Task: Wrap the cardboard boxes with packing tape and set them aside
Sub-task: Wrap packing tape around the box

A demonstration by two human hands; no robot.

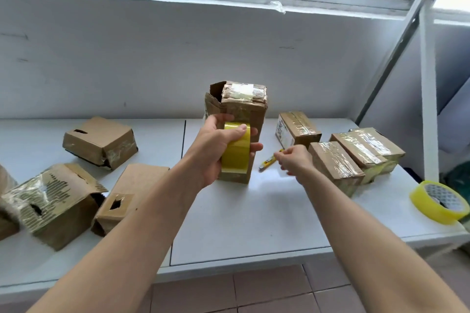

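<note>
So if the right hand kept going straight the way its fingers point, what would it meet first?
Most likely the yellow utility knife lying on the table: the right hand points left and away, fingertips almost at the knife's near end. Beyond it stands the upright box. Depth from one view is uncertain.

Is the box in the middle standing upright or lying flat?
Upright. The tall box stands on end on the table; the left hand holds a tape roll against its front.
</note>
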